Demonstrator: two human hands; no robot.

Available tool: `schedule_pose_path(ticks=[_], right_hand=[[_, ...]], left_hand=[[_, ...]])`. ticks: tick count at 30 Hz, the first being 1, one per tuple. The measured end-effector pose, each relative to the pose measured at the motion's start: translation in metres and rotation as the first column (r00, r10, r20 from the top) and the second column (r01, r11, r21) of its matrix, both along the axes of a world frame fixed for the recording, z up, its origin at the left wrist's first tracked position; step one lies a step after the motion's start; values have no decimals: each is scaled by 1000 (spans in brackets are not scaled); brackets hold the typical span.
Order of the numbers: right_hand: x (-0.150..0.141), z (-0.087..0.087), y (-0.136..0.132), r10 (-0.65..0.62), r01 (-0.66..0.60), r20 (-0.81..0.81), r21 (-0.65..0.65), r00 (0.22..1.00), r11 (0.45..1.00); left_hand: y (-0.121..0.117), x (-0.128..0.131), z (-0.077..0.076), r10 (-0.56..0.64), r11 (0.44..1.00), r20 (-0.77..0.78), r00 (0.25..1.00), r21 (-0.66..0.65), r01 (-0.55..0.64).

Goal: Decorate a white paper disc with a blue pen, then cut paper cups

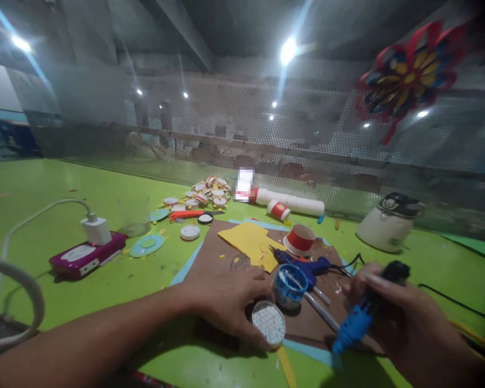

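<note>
My left hand (234, 307) is closed around the side of a small round white piece (269, 323) with a lined, speckled top, low in the middle of the head view. A yellow strip (286, 366) hangs below it. Over on the right, my right hand (404, 318) grips a blue and black pen-like tool (358, 323), its blue tip pointing down and left; its exact kind is unclear. Just beyond my left fingers stands an open blue paint pot (291, 288) with white smears inside. Behind the pot lies a dark blue glue gun (307, 265) beside glue sticks (322, 311).
Brown cardboard (210, 258) lies on the green table (105, 323), with yellow paper (246, 242) and a red-white paper cup (299, 240). A purple power bank (89, 256), a glass (134, 218), a red cutter (189, 214) and a heap of small discs (210, 188) sit left. A beige appliance (388, 223) stands right.
</note>
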State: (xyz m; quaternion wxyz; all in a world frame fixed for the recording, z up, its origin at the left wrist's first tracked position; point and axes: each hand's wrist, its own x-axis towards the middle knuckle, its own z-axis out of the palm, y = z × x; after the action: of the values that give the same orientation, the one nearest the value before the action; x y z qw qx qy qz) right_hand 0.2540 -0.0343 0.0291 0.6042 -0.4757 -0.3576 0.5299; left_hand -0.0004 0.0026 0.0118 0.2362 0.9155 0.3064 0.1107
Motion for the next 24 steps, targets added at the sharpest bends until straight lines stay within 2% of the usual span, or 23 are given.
schedule_pose_path(ticks=[3, 7, 17, 24], right_hand=[[-17, -1, -7, 78, -78, -31, 6, 996, 997], [-31, 0, -11, 94, -94, 12, -1, 995, 996], [-28, -2, -7, 142, -141, 59, -19, 988, 990], [-30, -2, -7, 108, -106, 82, -31, 991, 994]], left_hand=[[0, 0, 0, 22, 1000, -18, 1000, 7, -22], [1, 0, 0, 14, 1000, -13, 1000, 15, -14], [-1, 0, 1, 13, 1000, -30, 999, 9, -13], [-1, -1, 2, -18, 1000, -2, 1000, -5, 18]])
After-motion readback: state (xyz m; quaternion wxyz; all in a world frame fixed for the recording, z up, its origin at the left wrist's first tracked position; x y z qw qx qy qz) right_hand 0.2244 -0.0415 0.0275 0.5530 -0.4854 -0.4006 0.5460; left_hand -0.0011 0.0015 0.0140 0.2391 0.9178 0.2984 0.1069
